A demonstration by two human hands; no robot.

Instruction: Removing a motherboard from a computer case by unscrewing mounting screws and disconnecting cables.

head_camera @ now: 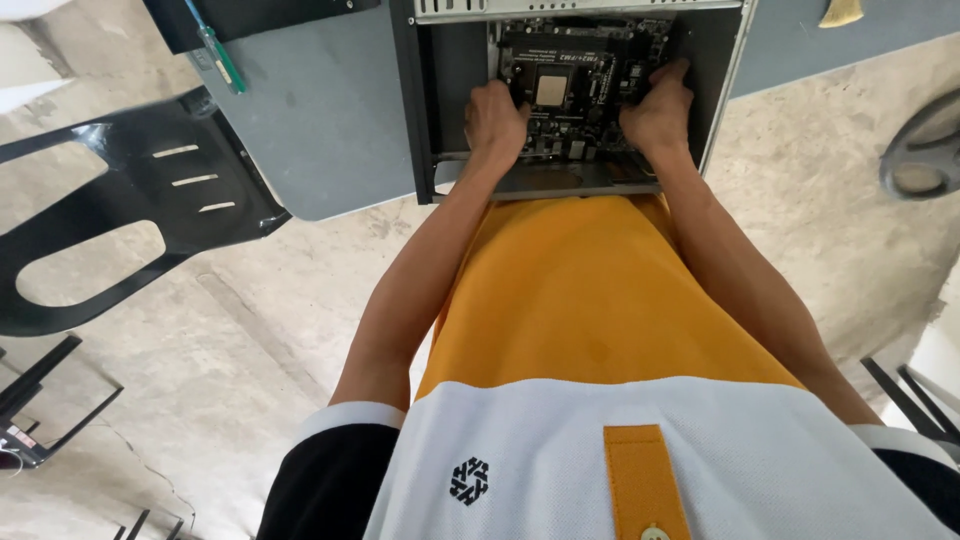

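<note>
Here, both hands, left (495, 120) and right (658, 112), are gripping the motherboard (575, 85) by its edges inside the open case (420, 100) on the bench (320, 130); it is lying flat, seemingly not yet screwed down.

We seem to be in a small, informal computer repair spot rather than a fitted lab. An opened computer case (575, 100) lies at the near edge of a grey desk (320, 130), its motherboard (575, 85) bared, and a green-handled screwdriver (215, 55) rests near the desk's left side. Under it all runs a rough, stained concrete floor (250, 330) (cracked in places). A black plastic chair (110, 230) stands just beside the desk's rounded near-left corner, with another dark seat (920, 150) at the right.
</note>
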